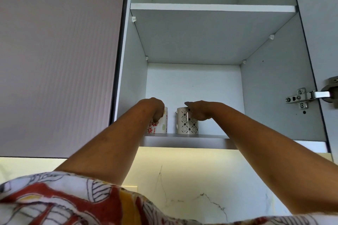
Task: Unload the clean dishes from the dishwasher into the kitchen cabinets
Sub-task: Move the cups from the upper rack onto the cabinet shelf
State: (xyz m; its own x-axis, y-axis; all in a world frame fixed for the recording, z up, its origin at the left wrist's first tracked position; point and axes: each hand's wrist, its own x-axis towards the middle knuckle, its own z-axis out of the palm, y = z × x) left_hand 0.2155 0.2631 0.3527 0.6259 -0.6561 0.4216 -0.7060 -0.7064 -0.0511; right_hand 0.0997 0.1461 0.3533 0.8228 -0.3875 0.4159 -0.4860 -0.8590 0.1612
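Both my arms reach up into the open cabinet, and each of my hands is on a mug standing on its lower shelf. My left hand grips the flowered mug, white with red blossoms and a pale green patch: my fingers are curled tight against its upper left side, with my knuckles covering the rim there, and I cannot tell whether they pass through a handle. My right hand holds the diamond mug, cream with dark diamond outlines; my thumb lies over the rim, pointing left, and my fingers bend in against its upper right side, hiding whatever handle is there. Both mugs stand upright near the shelf's front edge, just beside one another with a narrow gap between, the flowered one on the left. Above them the upper shelf spans the cabinet. A metal hinge is fixed to the right inner wall, and a closed ribbed door fills the left. Below the cabinet runs a warmly lit marbled wall, and my patterned red and white sleeve fills the bottom.
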